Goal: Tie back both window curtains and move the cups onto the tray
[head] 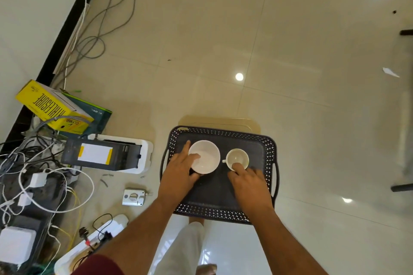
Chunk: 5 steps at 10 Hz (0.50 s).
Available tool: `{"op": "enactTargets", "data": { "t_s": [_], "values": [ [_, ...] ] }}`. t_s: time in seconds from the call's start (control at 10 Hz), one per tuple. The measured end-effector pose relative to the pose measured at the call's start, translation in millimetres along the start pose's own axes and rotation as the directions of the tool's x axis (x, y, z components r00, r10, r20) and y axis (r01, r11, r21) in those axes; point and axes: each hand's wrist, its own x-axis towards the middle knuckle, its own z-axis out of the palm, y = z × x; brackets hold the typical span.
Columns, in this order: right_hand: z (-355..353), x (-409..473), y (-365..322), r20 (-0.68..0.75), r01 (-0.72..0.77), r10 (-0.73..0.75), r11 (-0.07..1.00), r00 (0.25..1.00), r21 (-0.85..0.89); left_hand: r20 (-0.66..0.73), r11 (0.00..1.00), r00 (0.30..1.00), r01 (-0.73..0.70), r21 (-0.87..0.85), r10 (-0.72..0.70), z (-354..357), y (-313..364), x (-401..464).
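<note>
I have both hands down on the dark perforated tray [220, 192], which seems to sit on a low pale stand over the tiled floor [223, 29]. My left hand [178, 172] clasps the larger white cup [204, 156], thumb over the near rim and fingers curled around its left side; I judge that grip is there to steady it as it settles on the tray's flat middle. My right hand [250, 182] pinches the near rim of the smaller cream cup [237, 159], whose little handle points left toward the other cup. The two stand side by side, near but not touching, in the far half of the tray, well inside the raised lattice rim, so they should not slide off when it is carried. Both cups look empty. No curtains are in view, so I cannot tell how that part stands.

To the left, among tangled cables [44, 176], a yellow box [53, 107] reads "ATHLEISURE" and "CLYMB". A dark device [102, 155] beside it carries a white-and-yellow label too blurred to read.
</note>
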Motion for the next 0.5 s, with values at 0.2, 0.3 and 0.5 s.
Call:
{"op": "enactTargets", "data": {
  "t_s": [0.2, 0.3, 0.5],
  "values": [
    [-18.2, -22.9, -9.3, 0.008, -0.028, 0.027, 0.998, 1.000, 0.055, 0.130, 0.992, 0.989, 0.078, -0.103, -0.064, -16.5, 7.0, -8.7],
    [-28.9, -51.0, -23.4, -0.006, -0.045, 0.045, 0.995, 0.999, 0.087, 0.107, 0.990, 0.994, 0.043, -0.136, -0.029, -29.0, 17.1, -24.8],
    [-65.5, -111.8, -56.1, -0.121, -0.131, 0.146, 0.984, 0.982, 0.119, -0.174, 0.988, 0.974, -0.152, -0.029, 0.145, -69.5, 56.5, -72.8]
  ]
}}
